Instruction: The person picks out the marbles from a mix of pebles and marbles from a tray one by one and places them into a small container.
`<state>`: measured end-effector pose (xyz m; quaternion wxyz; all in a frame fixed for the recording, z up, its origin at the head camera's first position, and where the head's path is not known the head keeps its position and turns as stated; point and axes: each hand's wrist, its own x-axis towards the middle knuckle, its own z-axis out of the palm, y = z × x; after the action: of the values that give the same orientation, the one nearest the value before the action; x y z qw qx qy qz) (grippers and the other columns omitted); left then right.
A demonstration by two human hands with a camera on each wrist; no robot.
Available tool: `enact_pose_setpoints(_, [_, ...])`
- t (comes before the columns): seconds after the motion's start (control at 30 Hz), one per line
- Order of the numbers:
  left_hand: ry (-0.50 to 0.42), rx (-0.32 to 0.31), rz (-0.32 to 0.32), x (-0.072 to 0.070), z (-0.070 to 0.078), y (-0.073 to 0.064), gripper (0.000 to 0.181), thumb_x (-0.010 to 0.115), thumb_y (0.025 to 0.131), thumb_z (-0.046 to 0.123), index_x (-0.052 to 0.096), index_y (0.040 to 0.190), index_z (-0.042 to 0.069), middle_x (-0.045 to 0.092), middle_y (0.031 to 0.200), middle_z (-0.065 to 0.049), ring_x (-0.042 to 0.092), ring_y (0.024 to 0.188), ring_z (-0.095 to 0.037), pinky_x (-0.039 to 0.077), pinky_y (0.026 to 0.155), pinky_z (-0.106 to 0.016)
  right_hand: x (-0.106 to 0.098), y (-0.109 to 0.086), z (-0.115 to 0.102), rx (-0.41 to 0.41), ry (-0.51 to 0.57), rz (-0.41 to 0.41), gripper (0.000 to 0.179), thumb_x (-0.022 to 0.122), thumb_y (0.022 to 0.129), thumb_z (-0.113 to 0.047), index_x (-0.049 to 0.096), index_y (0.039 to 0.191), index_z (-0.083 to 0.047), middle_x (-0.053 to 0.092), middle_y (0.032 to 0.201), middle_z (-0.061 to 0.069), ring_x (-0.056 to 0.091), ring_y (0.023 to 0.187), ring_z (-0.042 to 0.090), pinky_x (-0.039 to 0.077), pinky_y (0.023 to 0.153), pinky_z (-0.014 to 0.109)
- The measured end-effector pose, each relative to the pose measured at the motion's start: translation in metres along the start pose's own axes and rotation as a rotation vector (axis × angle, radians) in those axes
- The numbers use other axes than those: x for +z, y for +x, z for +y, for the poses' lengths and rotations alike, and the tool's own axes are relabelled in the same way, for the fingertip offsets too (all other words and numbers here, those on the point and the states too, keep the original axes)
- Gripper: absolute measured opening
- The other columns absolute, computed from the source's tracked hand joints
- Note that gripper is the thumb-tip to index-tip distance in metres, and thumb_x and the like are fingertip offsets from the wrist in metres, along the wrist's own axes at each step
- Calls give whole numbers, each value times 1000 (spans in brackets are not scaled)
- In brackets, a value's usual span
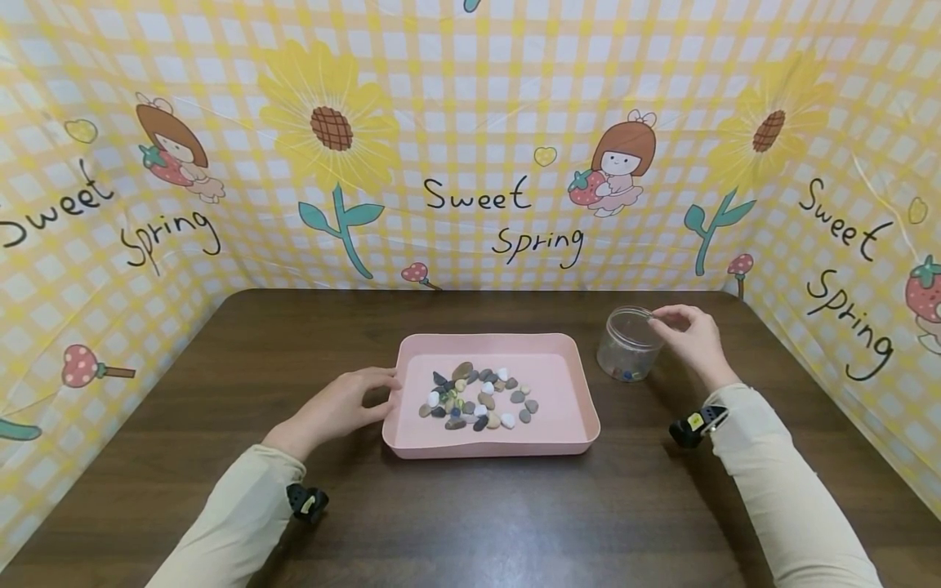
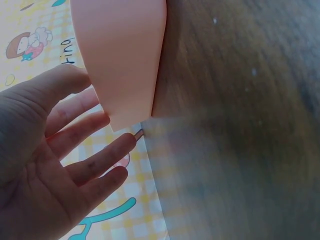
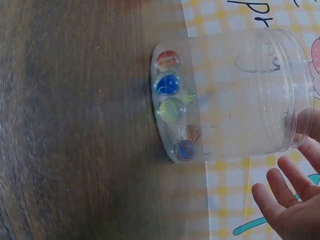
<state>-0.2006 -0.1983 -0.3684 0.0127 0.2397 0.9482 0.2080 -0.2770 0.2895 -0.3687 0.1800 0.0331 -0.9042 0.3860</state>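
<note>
a left hand (image 1: 334, 406), its fingers spread and relaxed, is rested against the left end of a pink tray (image 1: 562, 408), set on a brown desk (image 1: 470, 523) backed by a yellow checked cloth (image 1: 456, 139). stones (image 1: 488, 402) in grey, white and tan are scattered inside the tray, with shiny greenish pieces (image 1: 449, 398) seen among them at left. just beyond its right end, a clear jar (image 1: 626, 347) is stood upright, marbles (image 3: 172, 110) gathered at its bottom. the jar's rim is met by a right hand (image 1: 693, 341), thumb and forefinger brought close; whether anything is pinched there cannot be told.
</note>
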Motion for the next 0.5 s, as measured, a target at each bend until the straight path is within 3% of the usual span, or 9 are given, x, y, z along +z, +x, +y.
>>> enact_pose_setpoints(0.27, [2, 8, 7, 0, 0, 1, 30, 62, 88, 16, 64, 114, 1, 56, 131, -20, 52, 121, -37, 41, 102, -52, 1, 0, -2, 11, -9, 20, 30, 61, 89, -20, 63, 106, 4, 64, 108, 26, 42, 73, -18, 38, 70, 6])
enact_pose_setpoints(0.5, [-1, -3, 0, -1, 1, 0, 30, 62, 88, 16, 64, 114, 1, 56, 131, -20, 52, 122, -37, 41, 102, -52, 2, 3, -9, -14, 50, 52, 28, 61, 89, -17, 63, 105, 4, 62, 110, 23, 44, 75, -21, 37, 71, -1])
